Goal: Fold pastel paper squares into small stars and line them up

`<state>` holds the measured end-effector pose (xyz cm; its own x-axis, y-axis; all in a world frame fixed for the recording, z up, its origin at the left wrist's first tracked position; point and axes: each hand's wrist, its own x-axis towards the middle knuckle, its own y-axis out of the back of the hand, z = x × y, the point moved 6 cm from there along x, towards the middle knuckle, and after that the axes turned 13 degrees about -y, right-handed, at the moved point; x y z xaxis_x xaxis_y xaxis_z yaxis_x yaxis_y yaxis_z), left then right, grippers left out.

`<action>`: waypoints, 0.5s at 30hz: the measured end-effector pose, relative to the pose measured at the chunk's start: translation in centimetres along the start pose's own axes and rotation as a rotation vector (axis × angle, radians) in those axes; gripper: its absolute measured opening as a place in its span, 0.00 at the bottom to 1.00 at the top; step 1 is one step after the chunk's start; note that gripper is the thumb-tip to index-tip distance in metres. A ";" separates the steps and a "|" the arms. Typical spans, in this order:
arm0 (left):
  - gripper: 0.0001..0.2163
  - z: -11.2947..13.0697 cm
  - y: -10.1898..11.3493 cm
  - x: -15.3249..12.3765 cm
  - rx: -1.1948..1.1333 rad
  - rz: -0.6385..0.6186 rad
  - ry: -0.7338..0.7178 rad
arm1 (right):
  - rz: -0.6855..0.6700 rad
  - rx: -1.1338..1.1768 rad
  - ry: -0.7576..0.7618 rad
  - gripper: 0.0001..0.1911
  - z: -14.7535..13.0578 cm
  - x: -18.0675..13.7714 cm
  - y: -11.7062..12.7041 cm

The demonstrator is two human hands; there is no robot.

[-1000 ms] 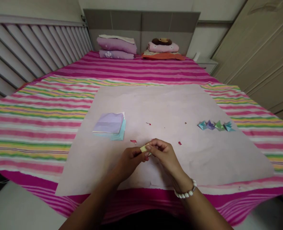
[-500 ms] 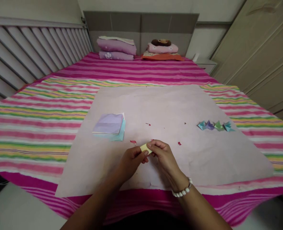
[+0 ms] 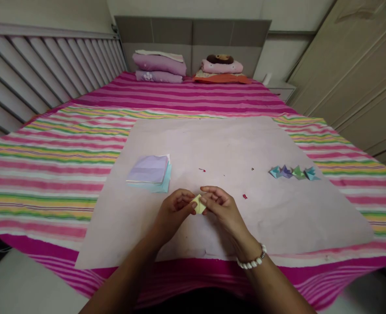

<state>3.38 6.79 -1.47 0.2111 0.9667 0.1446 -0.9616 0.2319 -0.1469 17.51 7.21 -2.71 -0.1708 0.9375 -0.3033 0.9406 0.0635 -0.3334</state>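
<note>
You're pinching the small yellow folded paper (image 3: 198,203) between left hand (image 3: 173,212) and right hand (image 3: 221,209) fingertips, near-centre over the pink sheet (image 3: 278,218); it's looking light, creasable, so be gripping edges.

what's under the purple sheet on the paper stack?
Under the purple sheet, light blue paper shows along the right and lower edges, and a white edge at the top right. How many sheets lie beneath is covered. The stack rests on the pink mat.

Our forearms are bare, no sleeves showing; a bracelet of white beads (image 3: 252,262) circles our right wrist.
</note>
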 end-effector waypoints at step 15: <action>0.09 0.1 0.1 -0.3 0.073 -0.058 0.047 | -0.080 -0.044 -0.004 0.12 -0.2 -0.4 0.2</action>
<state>3.19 6.56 -1.46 0.2729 0.9564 0.1043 -0.9575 0.2806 -0.0674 17.85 6.87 -2.51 -0.2470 0.9276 -0.2804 0.9358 0.1532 -0.3176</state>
